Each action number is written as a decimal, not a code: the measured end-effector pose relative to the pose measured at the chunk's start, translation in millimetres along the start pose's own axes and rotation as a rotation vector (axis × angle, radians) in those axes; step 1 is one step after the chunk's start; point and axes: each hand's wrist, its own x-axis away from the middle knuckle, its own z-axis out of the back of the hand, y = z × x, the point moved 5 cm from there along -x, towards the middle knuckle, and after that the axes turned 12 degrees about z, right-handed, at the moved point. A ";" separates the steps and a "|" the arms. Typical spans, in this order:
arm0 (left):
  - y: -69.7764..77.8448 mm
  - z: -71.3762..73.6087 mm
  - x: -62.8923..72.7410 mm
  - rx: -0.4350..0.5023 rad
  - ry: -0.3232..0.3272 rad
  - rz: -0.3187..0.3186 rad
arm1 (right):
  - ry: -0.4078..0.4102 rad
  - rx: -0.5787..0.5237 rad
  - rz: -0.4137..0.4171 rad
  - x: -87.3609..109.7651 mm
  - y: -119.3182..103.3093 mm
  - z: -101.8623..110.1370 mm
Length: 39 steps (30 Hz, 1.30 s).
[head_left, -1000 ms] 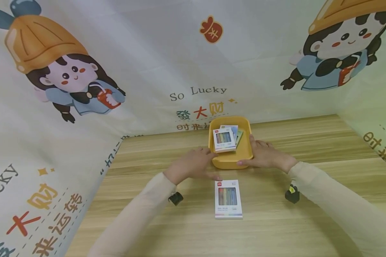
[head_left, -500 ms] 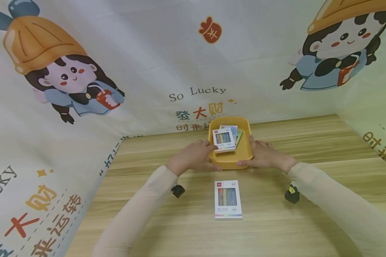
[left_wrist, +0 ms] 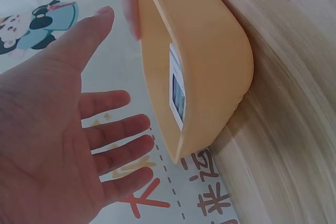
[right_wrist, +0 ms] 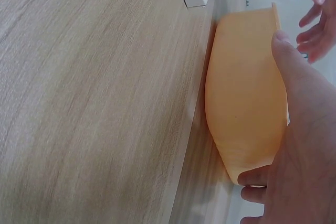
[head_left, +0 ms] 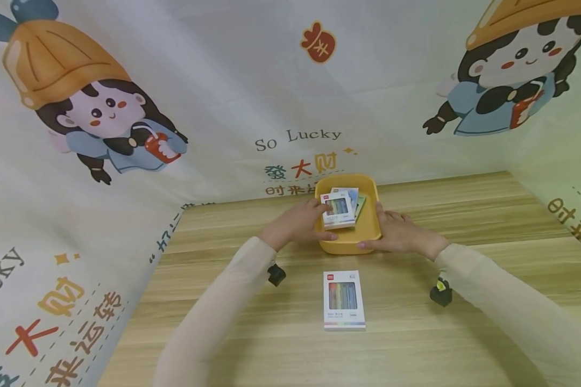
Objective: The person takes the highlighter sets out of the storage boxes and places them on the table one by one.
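From where I stand, the yellow bin (head_left: 348, 248) sits at the back of the table with a white box (head_left: 340, 214) lying in its left half, on top of a blue-and-white packet (head_left: 351, 193) and a green one (head_left: 361, 205). The person's right hand (head_left: 404, 232) grips the bin's right side, thumb on the near rim, fingers curved round the wall. The left hand (head_left: 296, 221) hovers at the left rim, fingers spread and pinching nothing, fingertips over the white box; from the wrist I can see it apart from the bin. A larger box (head_left: 344, 300) lies flat on the wood-grain table (head_left: 474, 215), just in front. Behind hangs a pale backdrop (head_left: 222, 80) with cartoon girls and "So Lucky" lettering (head_left: 297, 140).
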 end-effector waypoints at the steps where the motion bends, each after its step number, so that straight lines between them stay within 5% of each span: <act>1: -0.4 0.3 -2.0 0.002 -0.001 0.001 | -0.003 0.001 0.000 0.0 0.0 0.1; 14: -3.1 5.6 -25.1 0.067 -0.008 0.024 | -0.014 -0.022 -0.023 -1.8 1.2 -0.6; 39: -3.7 -1.6 -63.7 0.173 -0.126 0.078 | -0.020 -0.028 -0.010 2.1 -2.5 1.3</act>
